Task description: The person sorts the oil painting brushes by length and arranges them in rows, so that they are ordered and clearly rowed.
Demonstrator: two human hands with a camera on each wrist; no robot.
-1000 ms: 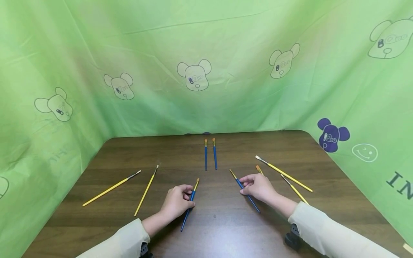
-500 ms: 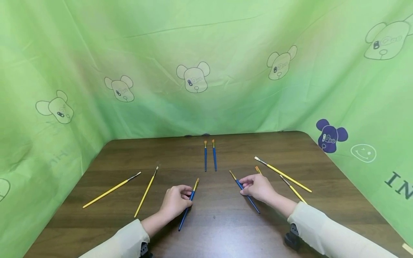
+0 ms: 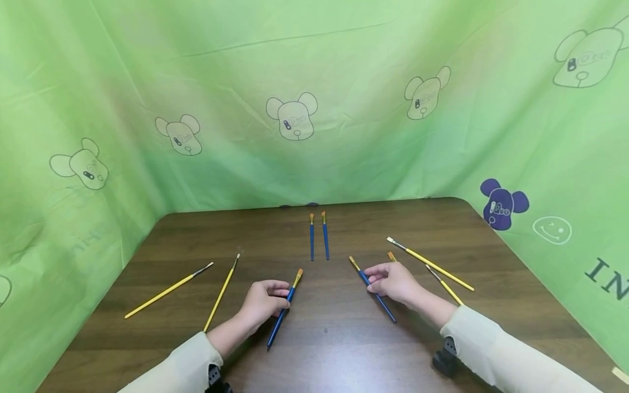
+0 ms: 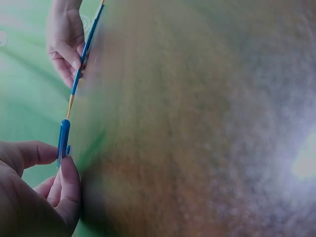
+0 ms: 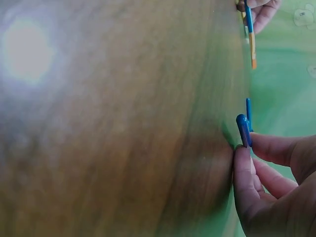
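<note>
In the head view my left hand (image 3: 265, 301) pinches a blue-handled paintbrush (image 3: 278, 324) between thumb and fingers, its orange bristles pointing away from me. My right hand (image 3: 395, 284) pinches another blue paintbrush (image 3: 385, 308), bristles toward the far left and handle end toward the near right. Each wrist view shows the blue handle end close up: the left brush (image 5: 252, 22) also appears at the top of the right wrist view, the right brush (image 4: 88, 47) in the left wrist view. Two more blue paintbrushes, one (image 3: 312, 240) beside the other (image 3: 326, 238), lie parallel at the far middle.
On the left lie two yellow paintbrushes, one slanted (image 3: 167, 290), one steeper (image 3: 221, 292). To the right are a long yellow paintbrush (image 3: 437, 264) and a shorter-looking one (image 3: 448, 289) partly behind the sleeve. An orange-tipped brush (image 3: 391, 256) is mostly hidden behind my right hand. Green cloth (image 3: 295, 169) surrounds the brown table (image 3: 196, 234).
My left hand has shifted slightly left with its blue paintbrush, whose handle end has swung left. The right hand and its paintbrush have stayed nearly in place.
</note>
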